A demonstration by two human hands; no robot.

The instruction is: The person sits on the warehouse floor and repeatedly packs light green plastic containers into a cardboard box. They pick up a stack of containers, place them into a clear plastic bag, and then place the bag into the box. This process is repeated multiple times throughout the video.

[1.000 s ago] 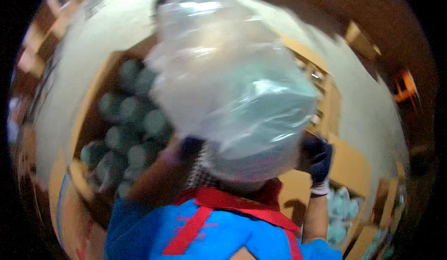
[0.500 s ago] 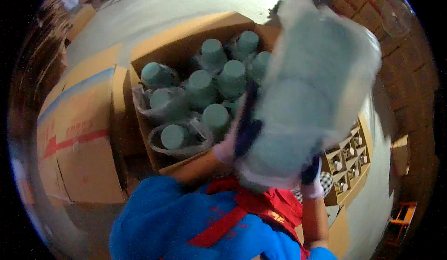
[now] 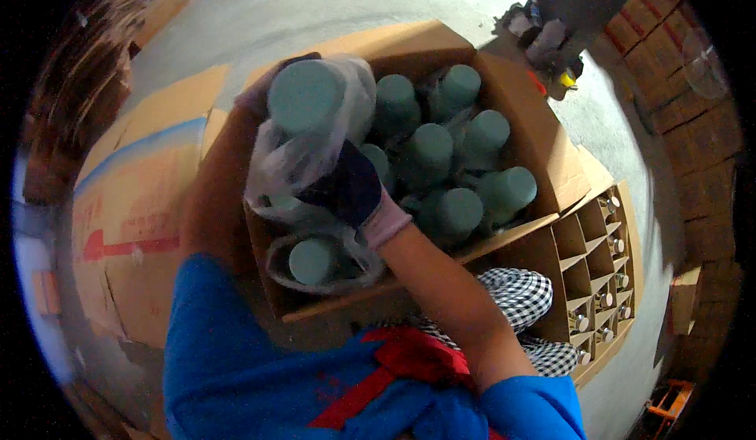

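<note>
A grey-green, flat-topped cylinder in clear plastic wrap (image 3: 307, 97) stands raised at the far left corner of an open cardboard box (image 3: 524, 109). My left hand (image 3: 276, 79), in a dark glove with a pale cuff, curls round its far left side, with the fingers partly hidden. Gloved alike, my right hand (image 3: 350, 184) is closed on the loose plastic at its lower right. Several similar grey-green pieces stand in the box, such as a flat-topped cylinder (image 3: 429, 149) in the middle. At the near left corner, another wrapped cylinder (image 3: 311, 261) sits in its crumpled bag.
A divided carton (image 3: 587, 243) with several capped bottles stands at the right. On the left is a closed cardboard box (image 3: 146, 235) with red and blue print. Stacked brown cartons (image 3: 681, 125) line the far right. An orange metal frame (image 3: 672, 403) stands at the lower right.
The large plastic-wrapped bundle held high at the right has gone from there. Both hands have moved left and down, and now hold a wrapped cylinder at the box's far left corner.
</note>
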